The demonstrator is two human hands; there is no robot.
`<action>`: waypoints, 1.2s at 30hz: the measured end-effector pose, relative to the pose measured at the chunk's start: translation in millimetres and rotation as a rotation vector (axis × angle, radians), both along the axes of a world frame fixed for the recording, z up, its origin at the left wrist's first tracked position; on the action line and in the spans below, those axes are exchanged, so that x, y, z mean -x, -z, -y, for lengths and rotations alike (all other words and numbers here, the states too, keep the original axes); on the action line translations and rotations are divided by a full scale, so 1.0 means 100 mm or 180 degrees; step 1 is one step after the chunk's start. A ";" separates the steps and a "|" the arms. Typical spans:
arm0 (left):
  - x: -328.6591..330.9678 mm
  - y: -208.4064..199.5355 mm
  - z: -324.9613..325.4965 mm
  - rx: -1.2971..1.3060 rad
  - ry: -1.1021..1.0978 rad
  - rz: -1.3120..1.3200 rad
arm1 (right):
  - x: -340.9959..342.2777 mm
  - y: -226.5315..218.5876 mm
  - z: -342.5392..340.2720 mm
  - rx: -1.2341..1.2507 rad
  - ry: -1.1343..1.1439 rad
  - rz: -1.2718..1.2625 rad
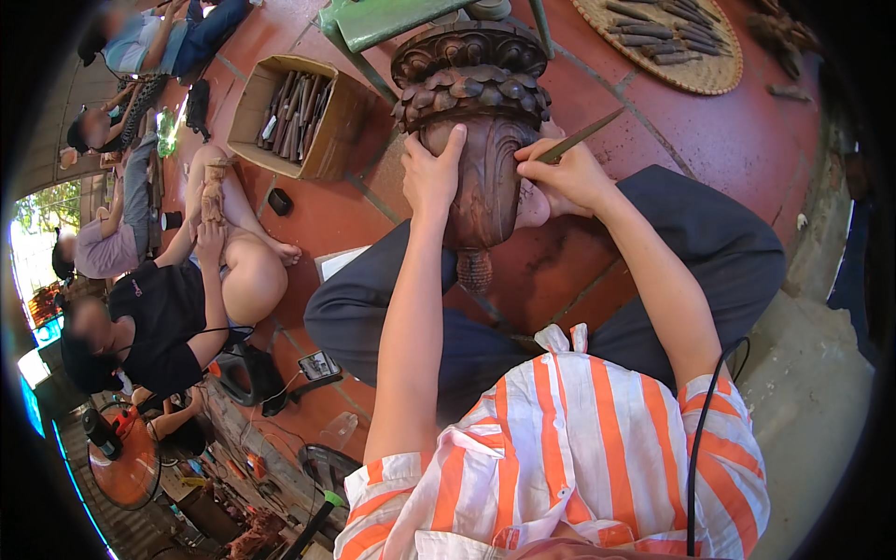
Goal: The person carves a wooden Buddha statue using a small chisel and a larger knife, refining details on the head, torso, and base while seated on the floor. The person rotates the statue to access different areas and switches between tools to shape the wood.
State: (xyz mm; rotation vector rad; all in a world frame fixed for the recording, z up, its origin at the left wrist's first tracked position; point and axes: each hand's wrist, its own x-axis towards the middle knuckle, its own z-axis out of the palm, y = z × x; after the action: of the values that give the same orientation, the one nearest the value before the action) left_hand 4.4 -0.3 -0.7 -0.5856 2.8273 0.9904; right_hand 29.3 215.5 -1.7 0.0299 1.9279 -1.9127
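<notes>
A dark brown wood carving (487, 173), with rings of petals at its far end and a small ridged knob at its near end, lies tilted between my crossed legs. My left hand (431, 175) grips its left side, thumb along the top and fingers wrapped down the edge. My right hand (571, 177) is closed around a slim tapered tool (595, 129), whose pointed end sticks out up and to the right. Those right fingers touch the grooved right flank of the carving; the tool's other end is hidden there. My bare foot (533, 207) sits against the right side of the wood.
A green stool (397, 21) stands just beyond the carving. To its left is a cardboard box (347, 126) full of slim tools; a woven tray (726, 77) with more lies far right. On the left a seated co-worker holds a small wooden figure (214, 194). A phone (319, 365) lies nearby.
</notes>
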 end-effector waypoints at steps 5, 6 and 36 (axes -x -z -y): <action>-0.03 0.02 0.04 0.0016 -0.0037 0.0065 | -0.28 -0.22 0.15 -0.0828 -0.0312 -0.1002; -0.01 0.00 0.01 0.0005 -0.0020 0.0052 | -0.32 -0.17 0.18 -0.1025 -0.0342 -0.1209; 0.01 0.02 0.01 -0.0088 0.0037 -0.0030 | -0.23 0.23 -0.03 -0.0040 -0.0413 -0.1580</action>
State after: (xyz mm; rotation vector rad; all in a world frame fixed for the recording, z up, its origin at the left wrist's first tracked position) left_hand 3.2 -1.1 -2.4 -0.5623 2.8171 1.0311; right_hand 52.7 218.2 -24.8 -0.6041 2.1798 -1.9482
